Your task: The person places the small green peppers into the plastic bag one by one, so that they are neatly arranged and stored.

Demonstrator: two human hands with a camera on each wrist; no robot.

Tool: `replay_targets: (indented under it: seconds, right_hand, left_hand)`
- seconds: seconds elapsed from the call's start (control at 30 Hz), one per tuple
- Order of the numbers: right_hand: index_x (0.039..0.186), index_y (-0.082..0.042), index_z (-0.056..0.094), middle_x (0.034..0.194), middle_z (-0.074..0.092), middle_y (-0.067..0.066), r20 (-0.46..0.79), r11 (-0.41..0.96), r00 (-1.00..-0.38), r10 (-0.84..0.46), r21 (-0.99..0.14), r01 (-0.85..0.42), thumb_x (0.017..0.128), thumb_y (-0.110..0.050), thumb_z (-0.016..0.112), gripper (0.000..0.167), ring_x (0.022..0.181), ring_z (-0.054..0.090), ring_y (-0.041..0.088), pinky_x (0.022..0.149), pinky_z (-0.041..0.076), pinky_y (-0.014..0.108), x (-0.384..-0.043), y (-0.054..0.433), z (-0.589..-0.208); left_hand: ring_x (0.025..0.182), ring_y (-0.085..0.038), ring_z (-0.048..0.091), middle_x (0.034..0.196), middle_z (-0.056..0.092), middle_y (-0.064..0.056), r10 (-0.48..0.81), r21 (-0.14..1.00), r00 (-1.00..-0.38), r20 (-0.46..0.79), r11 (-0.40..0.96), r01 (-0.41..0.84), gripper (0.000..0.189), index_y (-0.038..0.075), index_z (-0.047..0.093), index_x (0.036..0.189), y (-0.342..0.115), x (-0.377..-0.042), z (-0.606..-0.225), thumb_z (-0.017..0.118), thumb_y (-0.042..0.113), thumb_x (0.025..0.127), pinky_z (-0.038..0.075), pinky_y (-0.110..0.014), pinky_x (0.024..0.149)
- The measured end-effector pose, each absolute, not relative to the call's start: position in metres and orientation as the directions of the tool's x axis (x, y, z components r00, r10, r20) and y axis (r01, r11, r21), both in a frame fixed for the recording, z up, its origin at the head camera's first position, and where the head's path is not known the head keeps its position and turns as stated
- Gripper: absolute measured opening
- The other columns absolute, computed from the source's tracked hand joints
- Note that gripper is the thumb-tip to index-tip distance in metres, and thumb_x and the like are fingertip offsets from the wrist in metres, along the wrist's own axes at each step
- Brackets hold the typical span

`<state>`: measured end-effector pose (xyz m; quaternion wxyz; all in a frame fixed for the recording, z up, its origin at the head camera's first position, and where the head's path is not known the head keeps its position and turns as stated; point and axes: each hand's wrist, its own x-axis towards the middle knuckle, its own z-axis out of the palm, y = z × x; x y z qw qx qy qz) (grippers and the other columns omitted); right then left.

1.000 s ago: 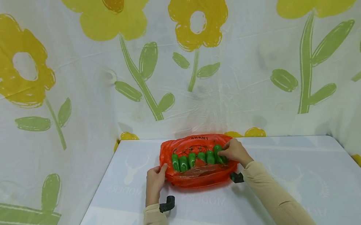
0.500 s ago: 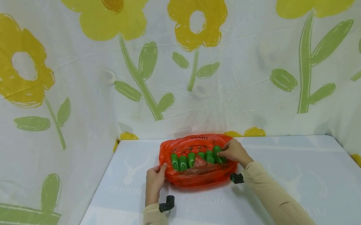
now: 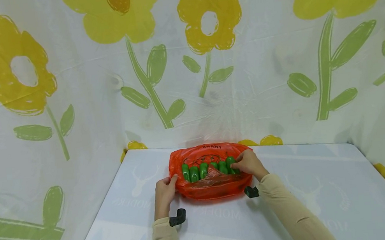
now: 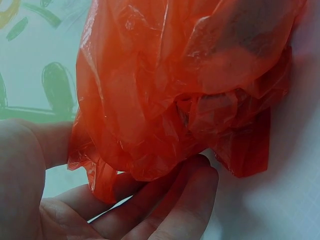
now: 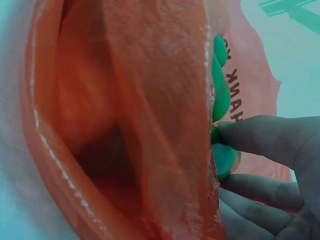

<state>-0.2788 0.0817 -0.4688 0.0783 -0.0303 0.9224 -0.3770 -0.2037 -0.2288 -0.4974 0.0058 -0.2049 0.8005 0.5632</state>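
A red plastic bag [image 3: 217, 191] lies on the table, its mouth spread open. Several glossy green peppers stand in a row inside it, stems toward the back; the front fold of the bag covers their lower ends. My right hand [image 3: 250, 163] pinches the rightmost green pepper [image 3: 230, 160] near its upper part. In the right wrist view, thumb and fingers hold that pepper [image 5: 228, 162] behind the raised red film. At the bag's left side, my left hand [image 3: 165, 193] pinches the edge. The left wrist view has crumpled red film [image 4: 145, 115] between thumb and fingers.
The light-patterned table [image 3: 211, 231] runs right up to a hanging white sheet [image 3: 264, 100] printed with yellow flowers, which also encloses the left and right sides. Black wrist mounts [image 3: 177, 217] stick out from both forearms over the table.
The rightmost pepper has sunk slightly lower beside its neighbour, with my right hand still on it. My left hand keeps its place on the bag's edge.
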Motion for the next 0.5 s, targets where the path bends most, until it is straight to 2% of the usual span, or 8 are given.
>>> replay_targets:
  seconds: [0.07, 0.17, 0.27, 0.5]
  right_hand:
    - [0.090, 0.003, 0.080, 0.075, 0.071, 0.006, -0.114, 0.714, -0.988, -0.104, -0.700, 0.006, 0.084, -0.019, 0.083, 0.023, 0.073, 0.057, 0.017, 0.063, 0.048, 0.027, -0.2780, 0.0807, -0.4697]
    - [0.098, 0.004, 0.080, 0.094, 0.077, 0.016, -0.115, 0.722, -0.990, -0.085, -0.692, 0.018, 0.085, -0.020, 0.083, 0.027, 0.084, 0.064, 0.021, 0.071, 0.056, 0.033, -0.2760, 0.0790, -0.4701]
    - [0.102, 0.004, 0.080, 0.107, 0.077, 0.021, -0.127, 0.722, -0.990, -0.064, -0.690, 0.042, 0.086, -0.021, 0.082, 0.030, 0.094, 0.069, 0.026, 0.082, 0.060, 0.041, -0.2741, 0.0773, -0.4702]
    - [0.108, 0.009, 0.076, 0.116, 0.074, 0.027, -0.125, 0.716, -0.991, -0.047, -0.696, 0.054, 0.088, -0.022, 0.081, 0.037, 0.107, 0.070, 0.037, 0.091, 0.060, 0.050, -0.2686, 0.0762, -0.4713]
  left_hand:
    - [0.088, -0.022, 0.058, 0.102, 0.069, -0.013, -0.323, 0.897, -0.914, -0.245, 0.281, -0.340, 0.053, -0.002, 0.066, 0.133, -0.2289, -0.2039, -0.4966, 0.055, 0.042, 0.105, 0.050, -0.022, 0.070]
    - [0.090, -0.022, 0.058, 0.105, 0.069, -0.014, -0.322, 0.895, -0.914, -0.247, 0.284, -0.343, 0.054, -0.003, 0.065, 0.134, -0.2292, -0.2039, -0.4955, 0.055, 0.042, 0.105, 0.051, -0.023, 0.071]
    - [0.091, -0.023, 0.059, 0.108, 0.069, -0.016, -0.324, 0.894, -0.912, -0.251, 0.284, -0.346, 0.056, -0.003, 0.063, 0.137, -0.2292, -0.2039, -0.4949, 0.055, 0.042, 0.105, 0.052, -0.023, 0.073]
    - [0.091, -0.024, 0.060, 0.108, 0.070, -0.016, -0.325, 0.894, -0.914, -0.243, 0.291, -0.342, 0.055, -0.003, 0.064, 0.135, -0.2296, -0.2047, -0.4977, 0.055, 0.042, 0.104, 0.054, -0.025, 0.074]
